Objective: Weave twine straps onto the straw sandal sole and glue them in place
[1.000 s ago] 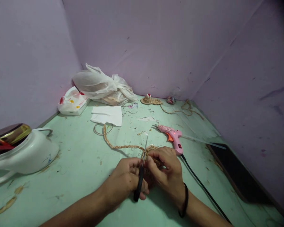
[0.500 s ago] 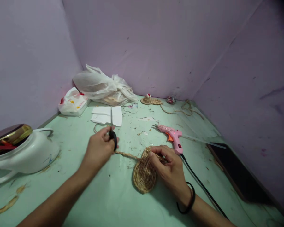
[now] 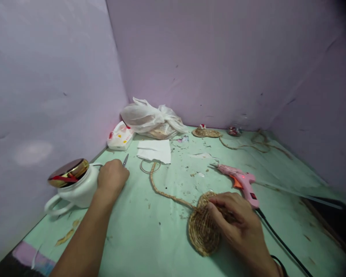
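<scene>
My left hand (image 3: 113, 177) is beside the white teapot-like pot, back of the hand up. From its far side the metal blade of the scissors (image 3: 125, 160) sticks out; the handles are hidden in my closed fingers. My right hand (image 3: 238, 221) pinches the upper part of a coiled straw-rope piece (image 3: 203, 232), which lies on the table. The piece is shaped like a figure eight, with a wider lower round. A loose tail of twisted rope (image 3: 168, 196) runs from its narrow middle up and to the left, ending by a thin ring (image 3: 145, 169).
A pink glue gun (image 3: 239, 179) with a black cord lies right of centre, near a dark phone-like slab (image 3: 328, 219). White paper (image 3: 154, 150), a plastic bag (image 3: 154, 119) and a second coiled piece (image 3: 204, 132) lie farther back. The white pot (image 3: 82, 194) stands at left.
My left hand has moved left with the scissors, away from the rope tail and over beside the pot. My right hand keeps hold of the coiled piece. The view has turned left.
</scene>
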Demonstrator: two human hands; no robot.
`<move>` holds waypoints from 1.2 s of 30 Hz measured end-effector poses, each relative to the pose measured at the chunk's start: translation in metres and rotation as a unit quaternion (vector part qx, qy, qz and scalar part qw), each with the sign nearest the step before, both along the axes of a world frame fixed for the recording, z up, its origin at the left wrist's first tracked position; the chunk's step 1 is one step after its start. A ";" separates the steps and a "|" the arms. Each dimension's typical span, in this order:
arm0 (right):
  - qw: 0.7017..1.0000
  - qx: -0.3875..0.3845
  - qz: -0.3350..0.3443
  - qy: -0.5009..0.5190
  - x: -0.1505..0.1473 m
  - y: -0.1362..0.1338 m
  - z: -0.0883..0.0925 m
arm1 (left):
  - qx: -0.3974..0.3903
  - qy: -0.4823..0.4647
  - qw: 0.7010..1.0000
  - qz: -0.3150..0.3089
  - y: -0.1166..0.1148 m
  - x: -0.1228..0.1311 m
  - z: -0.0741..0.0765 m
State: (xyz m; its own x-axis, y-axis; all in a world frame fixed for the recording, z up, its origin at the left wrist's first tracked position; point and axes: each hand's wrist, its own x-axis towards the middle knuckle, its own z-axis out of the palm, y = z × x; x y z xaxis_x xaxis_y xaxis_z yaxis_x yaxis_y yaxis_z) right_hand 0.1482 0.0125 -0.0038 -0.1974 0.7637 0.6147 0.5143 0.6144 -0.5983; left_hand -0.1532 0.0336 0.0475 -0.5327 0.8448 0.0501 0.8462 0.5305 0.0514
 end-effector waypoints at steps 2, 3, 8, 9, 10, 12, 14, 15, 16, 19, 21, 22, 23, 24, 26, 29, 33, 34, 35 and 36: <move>1.000 0.013 -0.001 -0.001 0.001 -0.001 0.000 | 0.031 -0.004 0.999 -0.005 0.001 0.005 0.001; 1.000 0.015 -0.003 -0.002 0.002 -0.001 -0.001 | 0.047 -0.010 0.999 -0.016 0.002 0.009 0.002; 1.000 0.019 -0.006 -0.003 0.003 -0.003 0.001 | 0.075 -0.083 0.984 -0.139 0.012 0.026 -0.001; 1.000 0.022 -0.008 -0.001 0.003 -0.003 0.001 | 0.075 -0.093 0.981 -0.155 0.014 0.028 -0.003; 1.000 0.025 -0.009 0.000 0.003 -0.003 0.001 | 0.076 -0.098 0.979 -0.163 0.015 0.030 -0.005; 1.000 0.027 -0.009 0.001 0.004 -0.003 0.001 | 0.074 -0.102 0.978 -0.163 0.018 0.033 -0.008; 1.000 0.024 -0.007 -0.001 0.005 -0.004 0.001 | 0.063 -0.104 0.981 -0.151 0.021 0.036 -0.012; 1.000 0.022 -0.006 -0.002 0.006 -0.004 0.001 | 0.055 -0.104 0.983 -0.143 0.022 0.039 -0.014; 1.000 0.020 -0.007 -0.002 0.006 -0.004 0.000 | 0.046 -0.103 0.984 -0.135 0.023 0.041 -0.016; 1.000 0.017 -0.010 -0.002 0.006 -0.003 0.000 | 0.025 -0.093 0.988 -0.121 0.025 0.049 -0.019; 1.000 0.018 -0.010 -0.003 0.006 -0.002 0.000 | 0.021 -0.081 0.989 -0.118 0.026 0.050 -0.019; 1.000 0.017 -0.010 -0.003 0.005 -0.002 0.000 | 0.019 -0.074 0.990 -0.120 0.027 0.048 -0.019; 1.000 0.015 -0.010 -0.004 0.005 -0.002 0.000 | 0.015 -0.068 0.990 -0.126 0.027 0.046 -0.018; 1.000 0.014 -0.009 -0.004 0.005 -0.002 0.000 | 0.009 -0.062 0.989 -0.137 0.028 0.042 -0.017; 1.000 0.009 -0.009 -0.002 0.004 -0.003 0.000 | -0.007 -0.054 0.984 -0.171 0.029 0.034 -0.017; 1.000 0.008 -0.015 0.005 0.004 -0.004 0.001 | -0.025 -0.047 0.974 -0.218 0.031 0.022 -0.020; 1.000 0.001 -0.017 0.002 0.005 -0.004 0.001 | -0.024 -0.030 0.969 -0.242 0.028 0.016 -0.023; 1.000 -0.001 -0.017 0.001 0.005 -0.004 0.001 | -0.016 -0.019 0.971 -0.237 0.027 0.017 -0.022; 1.000 0.000 -0.017 0.000 0.005 -0.004 0.001 | -0.003 -0.005 0.974 -0.226 0.025 0.018 -0.020; 1.000 0.000 -0.017 -0.001 0.005 -0.004 0.001 | 0.016 0.013 0.978 -0.208 0.023 0.019 -0.017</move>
State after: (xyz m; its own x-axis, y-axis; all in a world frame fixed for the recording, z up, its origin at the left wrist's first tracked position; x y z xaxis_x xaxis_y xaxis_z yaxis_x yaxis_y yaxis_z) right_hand 0.1529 0.0085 -0.0029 -0.1727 0.7703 0.6138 0.5353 0.5965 -0.5980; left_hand -0.1344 0.0569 0.0306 -0.1418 0.9858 0.0895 0.9896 0.1387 0.0392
